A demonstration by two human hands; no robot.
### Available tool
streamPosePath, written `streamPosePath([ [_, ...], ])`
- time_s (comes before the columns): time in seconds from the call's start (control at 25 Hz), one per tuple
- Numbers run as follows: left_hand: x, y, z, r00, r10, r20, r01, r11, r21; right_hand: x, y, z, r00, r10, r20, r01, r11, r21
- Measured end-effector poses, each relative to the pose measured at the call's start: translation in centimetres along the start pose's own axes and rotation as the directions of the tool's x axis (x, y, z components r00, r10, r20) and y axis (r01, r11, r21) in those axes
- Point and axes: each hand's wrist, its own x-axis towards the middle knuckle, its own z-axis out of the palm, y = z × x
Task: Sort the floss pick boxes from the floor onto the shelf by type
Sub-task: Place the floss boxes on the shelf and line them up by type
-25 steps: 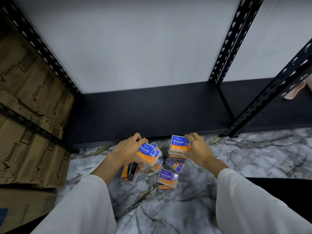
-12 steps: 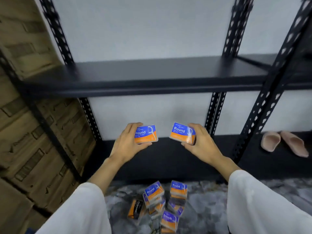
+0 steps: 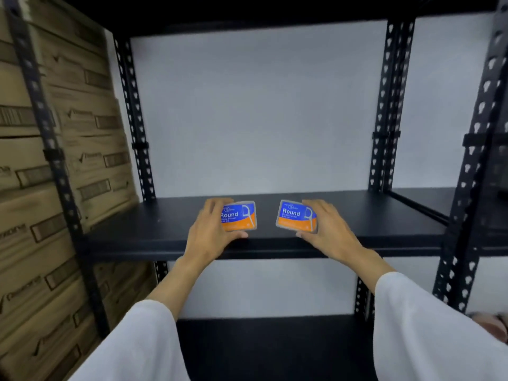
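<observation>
Two blue-and-orange floss pick boxes labelled "Round" are over the middle black shelf (image 3: pixel 384 213). My left hand (image 3: pixel 211 232) grips the left Round box (image 3: pixel 242 217) from its left side, thumb under its lower edge. My right hand (image 3: pixel 327 229) grips the right Round box (image 3: pixel 295 217) from its right side. Both boxes are near the shelf's front, a short gap between them; I cannot tell whether they rest on it. The pile of boxes on the floor is out of view.
Stacked brown cardboard cartons (image 3: pixel 55 188) fill the bay to the left behind a black perforated upright (image 3: pixel 41 119). More black uprights (image 3: pixel 384 119) stand at the back and right. A lower black shelf (image 3: pixel 275 350) lies below, with something pink (image 3: pixel 492 323) at its right edge.
Both hands lifted one Round box each from the floor pile and carried them up to the middle shelf. The view swung up from the floor to the shelf.
</observation>
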Motion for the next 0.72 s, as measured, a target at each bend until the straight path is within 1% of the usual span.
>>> streamPosePath([
  [0.08, 2.0, -1.1, 0.8, 0.998, -0.032, 0.059, 0.032, 0.999, -0.012, 1.7, 0.7, 0.9, 0.999, 0.001, 0.039, 0.0, 1.0, -0.022],
  [0.2, 3.8, -2.6, 2.0, 0.991, -0.036, 0.131, 0.04, 0.999, -0.032, 3.3, 1.7, 2.2, 0.998, 0.008, 0.068, -0.007, 1.0, -0.01],
  [0.32, 4.5, -3.4, 2.5, 0.99, -0.034, 0.135, 0.046, 0.995, -0.088, 3.9, 2.4, 3.1, 0.998, 0.019, 0.064, -0.021, 0.999, 0.028],
  [0.44, 4.7, -3.6, 2.7, 0.989, -0.027, 0.147, 0.041, 0.995, -0.087, 4.0, 2.6, 3.5, 0.998, 0.051, 0.045, -0.055, 0.994, 0.098],
  [0.52, 4.7, -3.7, 2.8, 0.988, -0.024, 0.151, 0.038, 0.995, -0.089, 4.0, 2.5, 3.5, 0.997, 0.068, 0.037, -0.072, 0.991, 0.113],
  [0.6, 4.7, -3.8, 2.8, 0.987, -0.02, 0.159, 0.036, 0.995, -0.095, 4.1, 2.4, 3.4, 0.996, 0.079, 0.039, -0.081, 0.993, 0.081],
  [0.72, 5.1, -3.5, 2.9, 0.983, -0.003, 0.183, 0.024, 0.993, -0.114, 4.7, 2.9, 3.0, 0.996, 0.081, 0.021, -0.08, 0.996, -0.045],
])
